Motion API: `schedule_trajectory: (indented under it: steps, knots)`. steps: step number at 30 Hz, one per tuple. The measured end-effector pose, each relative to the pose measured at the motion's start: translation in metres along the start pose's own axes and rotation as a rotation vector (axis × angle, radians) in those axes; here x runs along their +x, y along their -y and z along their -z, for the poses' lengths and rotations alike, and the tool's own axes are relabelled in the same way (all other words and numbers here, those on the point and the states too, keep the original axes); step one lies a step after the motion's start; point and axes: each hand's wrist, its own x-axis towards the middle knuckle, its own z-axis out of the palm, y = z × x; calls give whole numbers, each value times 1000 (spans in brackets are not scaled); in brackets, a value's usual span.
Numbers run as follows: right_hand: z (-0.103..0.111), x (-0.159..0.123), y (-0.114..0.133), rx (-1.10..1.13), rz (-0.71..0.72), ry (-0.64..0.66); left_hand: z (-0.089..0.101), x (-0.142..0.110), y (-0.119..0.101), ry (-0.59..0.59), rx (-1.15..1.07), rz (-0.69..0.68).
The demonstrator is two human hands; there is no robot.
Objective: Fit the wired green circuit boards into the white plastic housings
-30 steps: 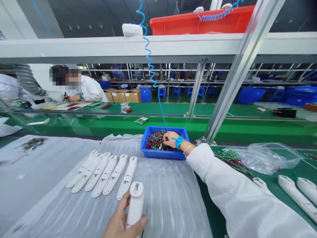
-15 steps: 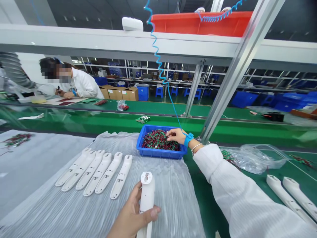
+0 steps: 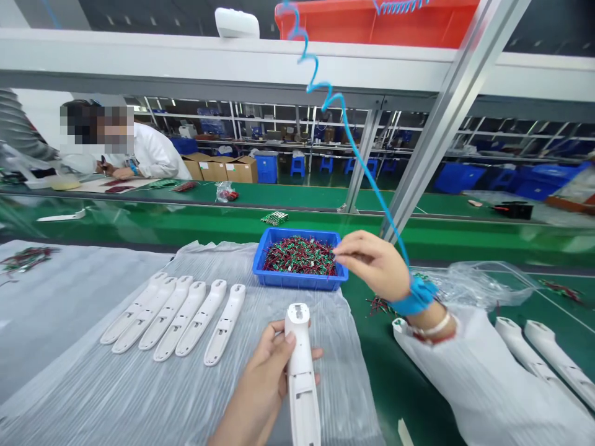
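My left hand (image 3: 274, 365) is wrapped around a long white plastic handle housing (image 3: 301, 353), its rounded end with a small opening pointing up and away from me. At the right rim of a blue bin (image 3: 302, 282), my right hand (image 3: 376, 263) has its fingertips pinched together. Whatever is between them is too small to make out. A heap of small green parts with dark red wires (image 3: 300, 255) fills the bin. Several matching white housings (image 3: 183, 316) lie side by side on the plastic sheet to the left.
A blue coiled cord (image 3: 367, 170) runs down to my right wristband. More white housings (image 3: 542, 350) lie at the right, near a clear plastic bag (image 3: 483, 285). A metal post (image 3: 437, 118) rises behind my right hand. Across the bench a co-worker (image 3: 155, 152) leans over a board.
My right hand has come away from the heap, toward me and to the right. My left hand has shifted the housing slightly right and up, showing more of its length.
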Motion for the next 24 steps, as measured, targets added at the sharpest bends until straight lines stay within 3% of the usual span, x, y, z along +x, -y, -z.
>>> schedule_trajectory:
  steps: [2, 5, 13, 17, 24]
  knots:
    - [1, -18, 23, 34, 107, -33, -6, 3, 5, 56, 11, -1]
    - [-4, -38, 40, 22, 151, -41, -14, 5, 10, 124, 18, 7]
    - [-3, -56, 45, -120, 173, -82, -15, -4, 7, 170, 64, -22]
    - [-13, -63, 46, -175, 261, -64, -15, -5, 10, 173, 116, -56]
    - [-28, -79, 48, -314, 440, -19, -10, -5, 18, 165, 309, -254]
